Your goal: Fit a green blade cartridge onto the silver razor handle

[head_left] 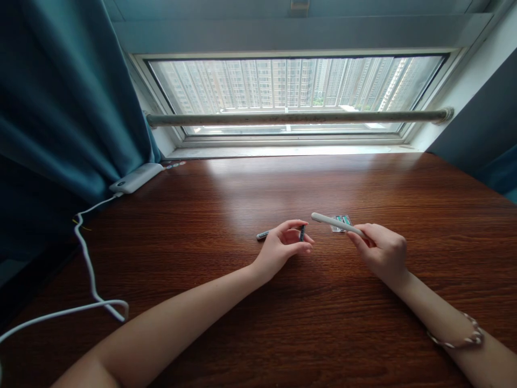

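On table (242,345) | left hand (283,245): battery (302,233) | right hand (382,250): white stylus (333,222)

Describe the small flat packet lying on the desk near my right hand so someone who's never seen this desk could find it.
On the wooden desk below the window, look beyond the right hand. Under the white stick it holds lies the packet. It is flat, clear and green-marked, unlike the dark piece in the left hand.
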The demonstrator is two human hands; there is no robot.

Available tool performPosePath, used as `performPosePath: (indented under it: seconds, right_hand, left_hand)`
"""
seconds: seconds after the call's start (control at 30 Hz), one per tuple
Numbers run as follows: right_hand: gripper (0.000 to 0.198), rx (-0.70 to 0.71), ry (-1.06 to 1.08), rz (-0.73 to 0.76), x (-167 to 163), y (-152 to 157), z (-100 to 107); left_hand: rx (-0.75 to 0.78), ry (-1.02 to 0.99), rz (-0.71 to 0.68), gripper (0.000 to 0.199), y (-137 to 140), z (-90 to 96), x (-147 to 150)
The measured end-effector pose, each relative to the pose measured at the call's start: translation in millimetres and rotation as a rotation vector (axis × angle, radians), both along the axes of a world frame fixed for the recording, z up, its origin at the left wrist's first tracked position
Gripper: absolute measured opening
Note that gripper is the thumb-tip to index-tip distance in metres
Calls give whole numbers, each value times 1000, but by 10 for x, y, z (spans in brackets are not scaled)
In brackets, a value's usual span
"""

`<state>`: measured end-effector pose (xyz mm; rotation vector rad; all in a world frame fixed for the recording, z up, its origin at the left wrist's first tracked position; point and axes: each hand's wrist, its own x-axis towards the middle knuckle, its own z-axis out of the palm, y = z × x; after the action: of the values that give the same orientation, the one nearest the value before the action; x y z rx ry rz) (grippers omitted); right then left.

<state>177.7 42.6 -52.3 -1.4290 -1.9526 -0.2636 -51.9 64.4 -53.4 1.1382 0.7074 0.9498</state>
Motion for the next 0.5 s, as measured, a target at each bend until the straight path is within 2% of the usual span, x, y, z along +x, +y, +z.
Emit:
performPosePath:
  seconds: [0.13,0.23,0.33,0.5]
  right_hand:
    - [28,-28,71,54,9,2,-16]
    - [27,-32,62,58,10,3,-24]
    - [26,-38,58,52,11,6,-22]
    - [28,-36,-12,83,1,4,3]
  left_hand:
    - [-236,-226,-121,35,-1,31,6]
    - [-340,-296,-203,33,3,57,-5]
    - [-356,-298,-229,35,4,67,-16]
    - [-314,-272,-194,42,-4,52,-6]
